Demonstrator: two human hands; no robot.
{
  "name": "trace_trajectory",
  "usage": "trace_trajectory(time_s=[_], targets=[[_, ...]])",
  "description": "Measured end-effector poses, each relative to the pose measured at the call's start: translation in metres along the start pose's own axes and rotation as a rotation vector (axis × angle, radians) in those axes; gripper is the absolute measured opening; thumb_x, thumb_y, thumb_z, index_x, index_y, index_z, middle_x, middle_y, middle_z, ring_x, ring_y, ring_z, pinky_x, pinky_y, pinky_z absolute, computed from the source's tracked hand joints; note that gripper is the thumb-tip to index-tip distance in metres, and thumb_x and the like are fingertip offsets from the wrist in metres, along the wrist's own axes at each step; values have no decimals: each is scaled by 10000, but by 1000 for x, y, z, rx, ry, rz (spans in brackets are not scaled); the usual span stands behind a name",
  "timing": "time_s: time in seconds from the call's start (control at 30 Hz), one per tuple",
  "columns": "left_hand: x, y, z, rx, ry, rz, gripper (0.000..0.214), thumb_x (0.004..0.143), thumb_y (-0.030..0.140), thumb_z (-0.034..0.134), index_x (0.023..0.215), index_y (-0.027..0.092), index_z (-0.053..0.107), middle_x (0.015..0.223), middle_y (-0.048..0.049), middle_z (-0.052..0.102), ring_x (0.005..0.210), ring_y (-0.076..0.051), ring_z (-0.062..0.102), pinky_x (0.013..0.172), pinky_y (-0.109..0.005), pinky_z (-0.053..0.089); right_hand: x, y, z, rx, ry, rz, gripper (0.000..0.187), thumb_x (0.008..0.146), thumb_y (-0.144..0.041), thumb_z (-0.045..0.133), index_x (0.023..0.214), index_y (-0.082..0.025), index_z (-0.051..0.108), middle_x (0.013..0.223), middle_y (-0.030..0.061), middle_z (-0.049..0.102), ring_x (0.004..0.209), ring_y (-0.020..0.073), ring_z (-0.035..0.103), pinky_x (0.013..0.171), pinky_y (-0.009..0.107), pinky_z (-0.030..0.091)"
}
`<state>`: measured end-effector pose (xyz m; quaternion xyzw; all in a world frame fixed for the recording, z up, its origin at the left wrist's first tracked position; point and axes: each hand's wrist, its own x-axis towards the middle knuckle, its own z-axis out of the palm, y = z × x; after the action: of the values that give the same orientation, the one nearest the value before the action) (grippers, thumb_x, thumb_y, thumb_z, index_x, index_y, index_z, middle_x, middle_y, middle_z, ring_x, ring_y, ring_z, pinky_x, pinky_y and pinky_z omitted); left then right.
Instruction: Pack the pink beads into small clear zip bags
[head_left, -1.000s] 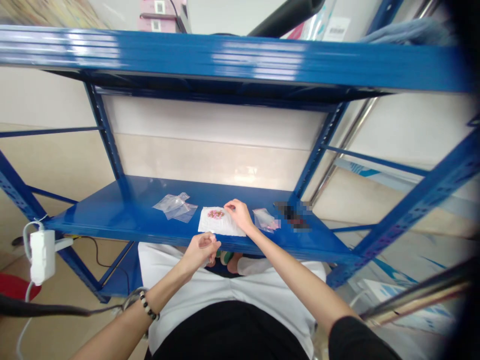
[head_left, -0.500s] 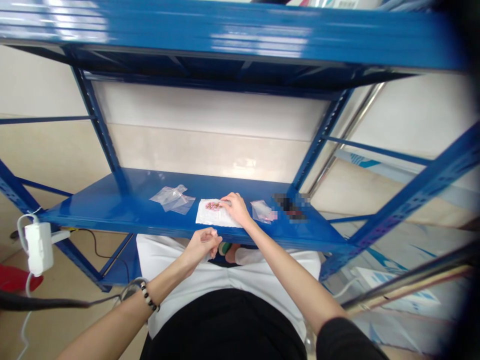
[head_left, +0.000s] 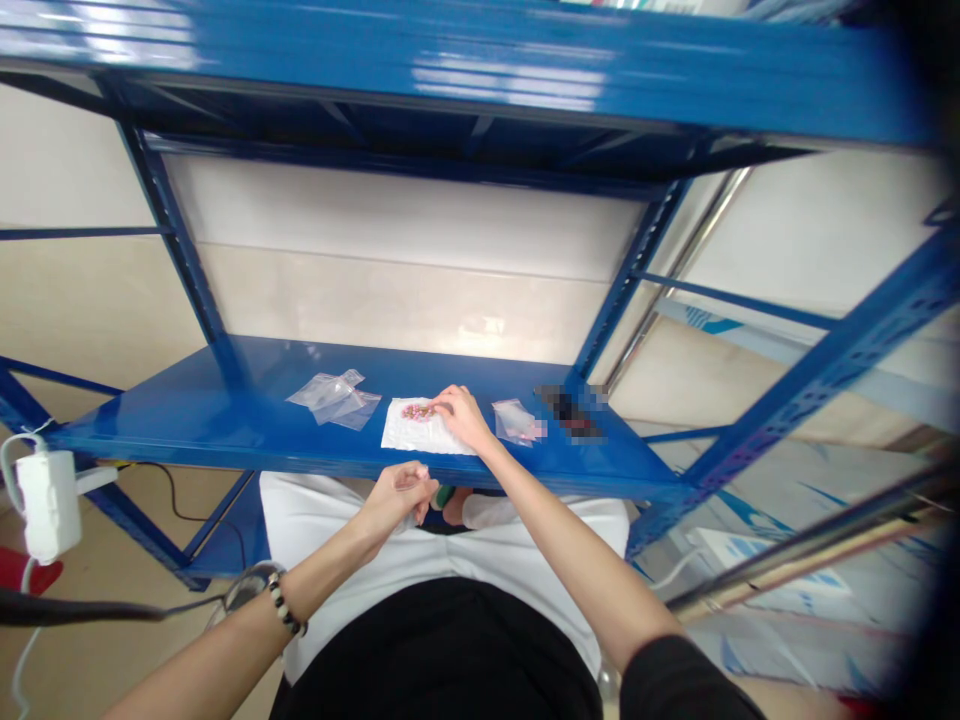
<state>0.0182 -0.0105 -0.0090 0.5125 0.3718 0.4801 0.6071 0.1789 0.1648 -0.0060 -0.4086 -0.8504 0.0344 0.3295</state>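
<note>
A small pile of pink and brownish beads lies on a white cloth or paper sheet near the shelf's front. My right hand rests over the sheet's right side, fingertips together against the beads; anything pinched there is too small to see. In front of the shelf edge, above my lap, my left hand is closed, thumb against curled fingers, around something too small to name. Left of the sheet lie several clear plastic bags. On its right is another clear bag with something pink at its corner.
The blue metal shelf has an upper shelf overhead and uprights at both sides. A dark blurred-out object lies at the right end. A white power adapter hangs by the left post.
The view has shifted slightly, moving the scene a little to the left. Both hands keep nearly the same places, the right fingertips at the beads.
</note>
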Motion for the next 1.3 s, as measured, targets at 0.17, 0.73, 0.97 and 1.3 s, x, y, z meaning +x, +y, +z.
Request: trace_trajectory(time_s=[0.17,0.73,0.97,1.3], targets=[[0,0,0,-8,0,-9,301,808,372,687,765,181,458,468,44,526,415,-76,435,485,-210,355,0,2,1,-4,48,9,185,867,-121,591,909,-225,737,959,52,633,932,203,520,864,319,398],[1,-4,1,17,10,9,329,790,402,696,727,183,458,447,38,532,387,-79,438,472,-211,352,-3,0,0,-30,59,45,313,816,-22,526,891,-231,747,966,48,640,938,205,514,862,316,394],[4,-15,-2,-1,6,28,322,801,402,687,733,185,459,454,36,536,389,-76,432,454,-198,348,-5,-1,-4,-89,132,112,350,752,43,475,755,-210,717,916,52,627,916,205,520,819,298,398],[1,-13,-2,2,3,43,307,826,393,667,755,190,447,465,48,511,400,-79,426,466,-214,350,-5,-2,-4,-90,132,118,330,761,15,497,796,-215,732,919,41,659,922,203,523,820,295,401]])
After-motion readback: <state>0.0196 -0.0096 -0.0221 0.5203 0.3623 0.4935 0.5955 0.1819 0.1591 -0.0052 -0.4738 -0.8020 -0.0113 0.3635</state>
